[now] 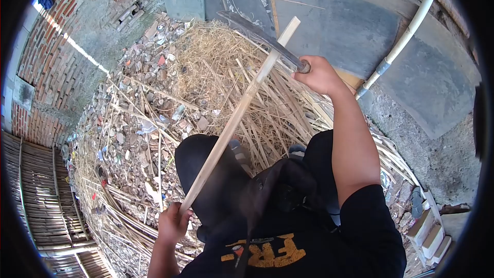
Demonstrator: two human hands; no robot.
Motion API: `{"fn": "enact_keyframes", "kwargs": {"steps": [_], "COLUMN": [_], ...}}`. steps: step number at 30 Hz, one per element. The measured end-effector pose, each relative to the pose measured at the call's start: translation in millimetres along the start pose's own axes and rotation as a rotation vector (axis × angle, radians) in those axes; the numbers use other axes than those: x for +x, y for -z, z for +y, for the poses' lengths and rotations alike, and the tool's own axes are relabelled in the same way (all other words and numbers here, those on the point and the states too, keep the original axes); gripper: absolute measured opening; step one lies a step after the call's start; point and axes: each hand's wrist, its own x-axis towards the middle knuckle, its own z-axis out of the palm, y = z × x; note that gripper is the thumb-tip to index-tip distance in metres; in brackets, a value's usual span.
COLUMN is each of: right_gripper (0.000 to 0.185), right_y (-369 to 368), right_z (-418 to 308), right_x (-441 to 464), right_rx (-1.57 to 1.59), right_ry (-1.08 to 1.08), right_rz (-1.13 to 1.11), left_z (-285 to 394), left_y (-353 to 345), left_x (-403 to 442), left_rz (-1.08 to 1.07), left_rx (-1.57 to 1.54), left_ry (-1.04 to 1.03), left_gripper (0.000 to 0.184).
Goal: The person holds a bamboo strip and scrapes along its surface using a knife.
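A long pale bamboo strip [231, 123] slants from the lower left up to the upper middle, passing over my left knee. My left hand [174, 224] is closed round its lower end. My right hand [316, 74] grips the handle of a long dark machete [257, 33], whose blade points up and left. The blade crosses the strip near its upper end; whether its edge has cut in cannot be made out.
Split bamboo strips [272, 123] and shavings [206, 62] cover the ground before my feet, with rubble [123, 144] to the left. A pale pipe [406, 41] and grey panels [350, 25] stand ahead. Brick wall [56, 67] and bamboo slats [41, 190] lie left.
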Motion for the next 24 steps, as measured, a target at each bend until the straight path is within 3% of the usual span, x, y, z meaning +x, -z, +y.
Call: {"fn": "enact_keyframes", "kwargs": {"steps": [4, 7, 9, 11, 17, 20, 24], "right_gripper": [0.048, 0.043, 0.035, 0.032, 0.035, 0.041, 0.045], "right_y": [-8.9, -8.4, -24.8, -32.9, -31.9, -34.6, -45.4], "right_z": [-14.6, -47.5, -40.5, -34.3, -15.1, -42.5, -57.6], "right_x": [-4.3, -19.1, -19.4, -19.1, -5.8, -19.7, -20.9], "right_rx": [-0.071, -0.129, -0.185, -0.247, -0.167, -0.242, -0.290], "right_ry": [0.052, 0.071, 0.220, 0.305, 0.103, 0.190, 0.146], "right_rz": [0.045, -0.171, -0.197, -0.263, -0.342, -0.361, -0.511], "left_z": [23.0, 37.0, 40.7, 46.4, 39.8, 41.9, 41.3], "left_y": [2.4, -3.1, -12.2, -11.2, -5.1, 6.4, 6.1], "left_x": [9.2, 21.9, 28.0, 30.2, 36.4, 43.8, 47.5], "left_rz": [0.121, 0.138, 0.147, 0.037, -0.101, -0.174, -0.203], "left_rx": [0.101, 0.034, 0.028, 0.074, 0.011, -0.106, -0.138], "left_ry": [0.030, 0.015, -0.017, 0.097, 0.138, 0.130, 0.142], "left_gripper": [0.020, 0.021, 0.023, 0.021, 0.025, 0.029, 0.034]}}
